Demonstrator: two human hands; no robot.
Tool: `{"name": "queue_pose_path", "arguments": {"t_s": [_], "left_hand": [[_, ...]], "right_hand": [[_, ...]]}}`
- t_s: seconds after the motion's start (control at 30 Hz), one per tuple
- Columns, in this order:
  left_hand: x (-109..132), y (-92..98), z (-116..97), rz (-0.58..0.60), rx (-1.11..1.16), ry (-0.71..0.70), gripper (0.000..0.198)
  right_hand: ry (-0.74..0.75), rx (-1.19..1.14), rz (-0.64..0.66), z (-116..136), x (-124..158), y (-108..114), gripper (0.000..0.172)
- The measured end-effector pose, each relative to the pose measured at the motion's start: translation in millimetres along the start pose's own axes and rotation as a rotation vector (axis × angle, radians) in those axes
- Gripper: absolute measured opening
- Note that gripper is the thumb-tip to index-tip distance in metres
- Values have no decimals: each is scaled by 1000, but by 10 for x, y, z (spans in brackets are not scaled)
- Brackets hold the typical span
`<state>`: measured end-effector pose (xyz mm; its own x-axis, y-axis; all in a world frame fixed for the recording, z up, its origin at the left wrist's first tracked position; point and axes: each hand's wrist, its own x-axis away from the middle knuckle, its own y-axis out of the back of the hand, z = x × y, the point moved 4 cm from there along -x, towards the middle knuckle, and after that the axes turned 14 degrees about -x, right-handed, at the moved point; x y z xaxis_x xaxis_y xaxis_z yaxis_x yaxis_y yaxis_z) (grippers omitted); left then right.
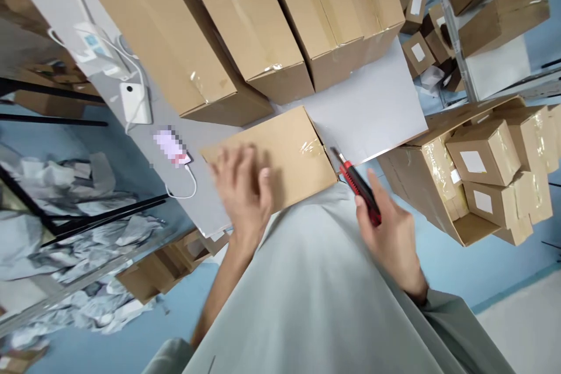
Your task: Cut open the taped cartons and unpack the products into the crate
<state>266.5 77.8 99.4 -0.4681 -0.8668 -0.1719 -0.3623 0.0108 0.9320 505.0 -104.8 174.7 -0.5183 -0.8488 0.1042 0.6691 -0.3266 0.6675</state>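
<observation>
Surface: pale grey table (377, 105), aslant in view, bare toward its right corner. Room: blue floor (188, 298); at left, black shelf bars (56, 121) with grey bags (92, 178) heaped among them; at right, a shelf (456, 41) with more cartons, and a pile of small labelled boxes (418, 52) nearby.

Along the back of the table: row of large taped boxes (245, 17), standing close together and closing off that side. Left end: white power strip (96, 49), white block (135, 102), phone (170, 145) with blurred screen, white cable (193, 184). Beyond the right corner: big open carton (421, 187), packed with small boxes (486, 158) bearing white labels. In front: grey-green garment (324, 280), hiding part of the near edge.

Centre: flat brown box (289, 140), on the table before the large row, tape across its right end. Left hand (245, 187): laid on its left part, fingers loosely spread, thumb apart. Right hand (390, 234): closed round a red-and-black cutter (359, 190), tip just beside the box's right end; contact impossible to tell.
</observation>
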Motion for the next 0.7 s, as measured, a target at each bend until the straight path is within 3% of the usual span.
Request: {"name": "queue_pose_path", "arguments": {"t_s": [0.1,0.2,0.3,0.4,0.5,0.6,0.7], "left_hand": [[184,123,374,-87,-67,217,68],[333,123,715,-66,-75,300,70],[478,173,1077,-108,-108,353,69],[668,254,1460,-160,-119,461,72],[878,296,1791,-184,-94,571,78],[1071,264,2044,-215,-30,649,82],[1206,102,2242,-259,80,702,85]], "right_hand": [[-115,-230,-112,-519,-439,-263,52],[-329,-511,-46,-1132,-998,-868,44],[-506,-744,32,-1491,-1398,-1498,39],[-582,-801,153,-1509,-1537,-1989,44],[-582,-796,260,-1340,-1508,-2298,55],[-493,-796,254,-1129,-1436,-2363,62],[-371,-743,228,-956,-1344,-2163,61]]}}
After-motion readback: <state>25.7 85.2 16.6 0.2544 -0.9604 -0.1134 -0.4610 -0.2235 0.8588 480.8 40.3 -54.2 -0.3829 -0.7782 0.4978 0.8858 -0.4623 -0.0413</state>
